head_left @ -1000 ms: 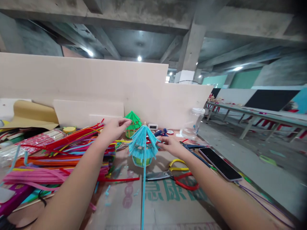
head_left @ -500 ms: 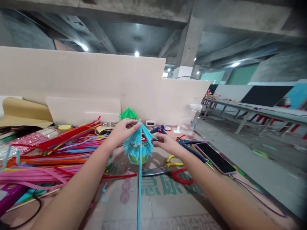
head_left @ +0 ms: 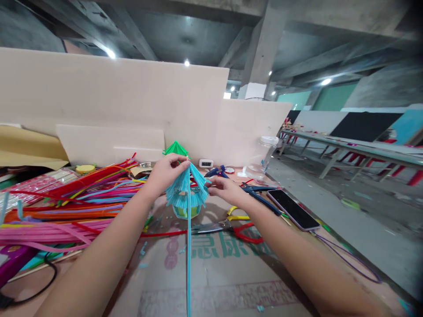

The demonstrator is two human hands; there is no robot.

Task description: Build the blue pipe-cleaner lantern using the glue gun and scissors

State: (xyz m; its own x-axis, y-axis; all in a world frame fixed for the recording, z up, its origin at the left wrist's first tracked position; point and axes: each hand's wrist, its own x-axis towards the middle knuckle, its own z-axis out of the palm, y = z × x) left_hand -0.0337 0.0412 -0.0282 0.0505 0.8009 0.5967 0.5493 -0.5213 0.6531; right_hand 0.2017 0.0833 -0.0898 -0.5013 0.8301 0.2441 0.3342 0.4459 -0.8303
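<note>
Delicately, as the head camera showed, a person worked on a blue-roofed model (head_left: 176, 193) that stood upright between two bare hands, at the far side of a printed cardboard sheet (head_left: 165, 277). The left hand (head_left: 168, 173) had thumb and forefinger pinched together at the roof's peak, apparently on the top end of a long blue strip (head_left: 189, 255) that ran down the near side and on to the bottom edge of the view. The right hand (head_left: 228, 189) was loosely curled at the roof's right-hand edge; whether its fingertips gripped the fringe or merely rested against it could not be told. Scissors (head_left: 220, 226) with yellow and red handles lay just in front and to the right, fuzzy stems (head_left: 62, 235) were heaped to the left, and a green-roofed model (head_left: 176, 148) stood behind, partly hidden.

Securing the strip at the peak seemed the step in hand. It likely called for a firm pinch at the very tip, a straight line down the slope and only light support at the eave, as the fringed layers looked easy to splay.

One second earlier, the left hand was off the peak, beside the green roof. The right hand stayed near the same edge, while the camera tipped downward.
</note>
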